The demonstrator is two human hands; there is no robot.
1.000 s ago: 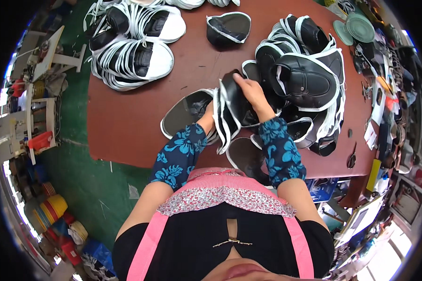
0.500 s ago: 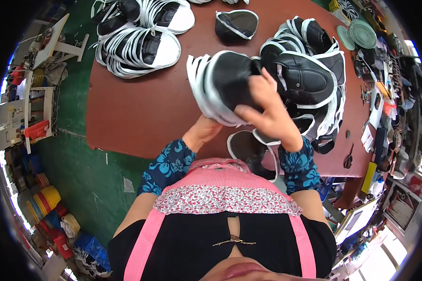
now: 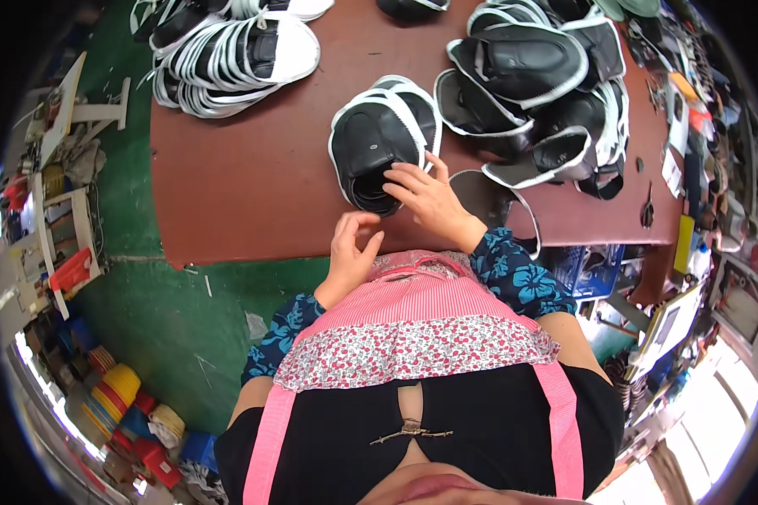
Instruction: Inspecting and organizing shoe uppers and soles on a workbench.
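Central stack of shoe uppers (image 3: 370,135) taking shape, right-hand heap (image 3: 526,63) lying loose

In the middle of the frame, the black, white-edged central stack is resting on the brown-red table (image 3: 227,194), with its opening facing the person. More than one white edge is showing, so several uppers seem to be nested there; the exact count is staying hidden.

The right hand (image 3: 434,202) is reaching over the near end of the stack, fingers spreading onto the rim of the opening; whether it is pinching the material, I cannot tell. The left hand (image 3: 349,252) is hovering just below that end, thumb and fingers standing apart with nothing between them; whether its fingertips are touching the stack is unclear. The hands are working close together but not meeting.

As a judgement, the nesting is looking finished in the tidy, overlapping row (image 3: 227,71) at upper left and only partway along in the central stack. The heap at upper right is lying at mixed angles, so much there is probably remaining. A lone upper (image 3: 413,8) at the top edge and a dark piece (image 3: 484,195) beside the right hand are also lying separate.
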